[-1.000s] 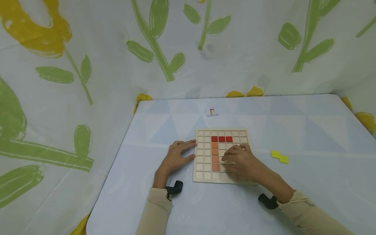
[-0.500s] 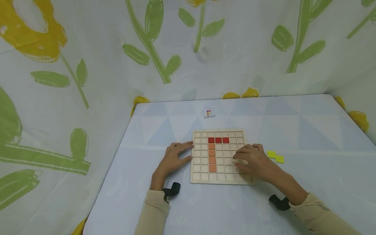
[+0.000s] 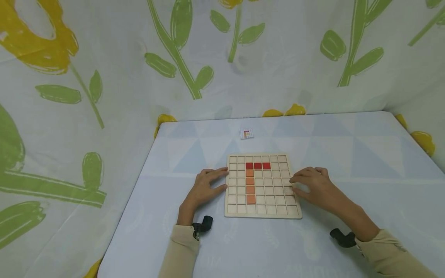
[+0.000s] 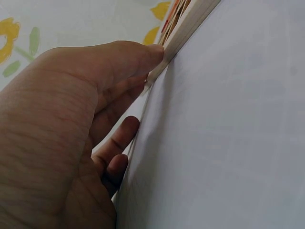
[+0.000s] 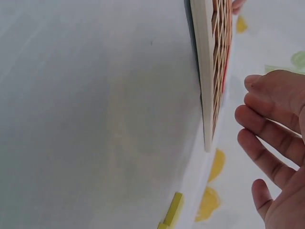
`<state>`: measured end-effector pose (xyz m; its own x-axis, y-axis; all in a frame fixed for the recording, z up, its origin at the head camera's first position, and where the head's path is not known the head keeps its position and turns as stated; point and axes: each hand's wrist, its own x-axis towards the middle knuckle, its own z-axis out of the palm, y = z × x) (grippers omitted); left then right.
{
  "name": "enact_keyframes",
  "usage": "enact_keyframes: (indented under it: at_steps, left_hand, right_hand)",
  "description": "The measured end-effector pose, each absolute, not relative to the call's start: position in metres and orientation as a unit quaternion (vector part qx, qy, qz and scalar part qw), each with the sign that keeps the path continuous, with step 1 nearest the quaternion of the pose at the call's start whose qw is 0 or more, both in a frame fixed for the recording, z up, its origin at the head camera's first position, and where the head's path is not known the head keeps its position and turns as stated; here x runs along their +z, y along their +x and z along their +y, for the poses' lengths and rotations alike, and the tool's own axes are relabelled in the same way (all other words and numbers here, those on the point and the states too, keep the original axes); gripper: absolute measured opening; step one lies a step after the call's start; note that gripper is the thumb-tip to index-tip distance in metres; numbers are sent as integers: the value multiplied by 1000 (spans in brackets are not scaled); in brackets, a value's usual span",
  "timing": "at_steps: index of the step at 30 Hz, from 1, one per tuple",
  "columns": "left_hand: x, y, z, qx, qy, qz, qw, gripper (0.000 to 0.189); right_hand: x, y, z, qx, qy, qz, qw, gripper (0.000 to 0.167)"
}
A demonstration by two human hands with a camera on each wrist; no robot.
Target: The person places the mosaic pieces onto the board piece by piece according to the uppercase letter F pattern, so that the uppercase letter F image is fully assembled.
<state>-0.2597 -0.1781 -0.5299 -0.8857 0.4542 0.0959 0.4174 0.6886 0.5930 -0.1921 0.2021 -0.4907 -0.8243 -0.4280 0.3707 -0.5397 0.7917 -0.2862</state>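
The right hand (image 3: 314, 187) has slid off the grid toward three o'clock and now hovers, fingers loosely spread and holding nothing, over the yellow pieces (image 5: 172, 210), which the head view no longer shows. The left hand (image 3: 205, 187) has stayed flat, fingers straight, its thumb (image 4: 138, 55) pressed against the nine o'clock edge of the wooden board (image 3: 262, 211). That square pale board of small cells carries three red tiles (image 3: 257, 165) across and four orange tiles (image 3: 250, 186) down, lies mid-table (image 3: 347, 146) with smooth bare cloth all round, and a tiny pattern card (image 3: 246, 134) at twelve o'clock is too small to read.
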Motion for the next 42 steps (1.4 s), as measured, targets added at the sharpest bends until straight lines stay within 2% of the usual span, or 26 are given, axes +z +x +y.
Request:
enact_keyframes:
  at_steps: [11,20,33,42]
  left_hand:
    - [-532,-260,-179,314,241,918,27,48]
    - [-529,-261,-180,312,248,916,34,48]
    - [-530,-261,-180,319,243,915,40,48]
    - [-529,-261,-179,317,241,917,43,48]
  right_hand:
    - [-492,-190,220,181,241,-941,152,26]
    - [-498,-192,237,173,262,-924,218,33]
    - [-493,-190,256,163,200,-956,140,28]
    - [-497,-192,263,157,183,-963,123,23]
